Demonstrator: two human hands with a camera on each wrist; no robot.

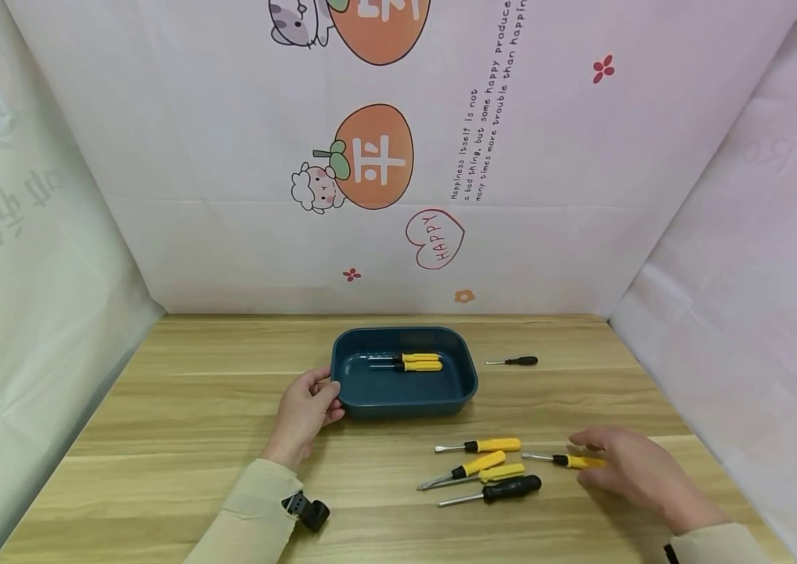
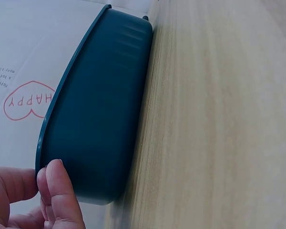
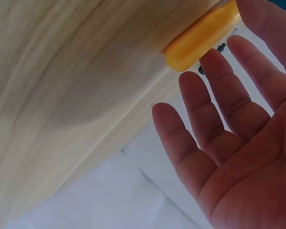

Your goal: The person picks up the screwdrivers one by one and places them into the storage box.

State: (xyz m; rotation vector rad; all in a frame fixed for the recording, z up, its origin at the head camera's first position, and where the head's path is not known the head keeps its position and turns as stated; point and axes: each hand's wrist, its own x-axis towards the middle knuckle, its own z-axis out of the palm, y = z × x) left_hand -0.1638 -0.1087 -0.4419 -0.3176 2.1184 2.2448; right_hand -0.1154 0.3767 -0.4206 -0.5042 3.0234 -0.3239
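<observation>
My left hand (image 1: pixel 305 411) pinches the left rim of a dark blue plastic box (image 1: pixel 398 409), thumb at the rim and fingers against the outer wall. Two yellow-and-black screwdrivers (image 1: pixel 421 366) lie inside the box, handles to the right. At the right, my right hand (image 1: pixel 634 470) hovers with spread fingers over the handle of a yellow-handled screwdriver (image 1: pixel 575 461). In the right wrist view, that yellow handle (image 3: pixel 202 40) lies on the wood just beyond the fingertips; whether the thumb touches it I cannot tell.
Left of my right hand lie a yellow-and-black screwdriver (image 1: pixel 497 445), another crossing a yellow-handled one (image 1: pixel 504 472), and a black-handled screwdriver (image 1: pixel 511 489). A small black screwdriver (image 1: pixel 521 361) lies right of the box. White printed sheets (image 1: pixel 546 258) wall the wooden table.
</observation>
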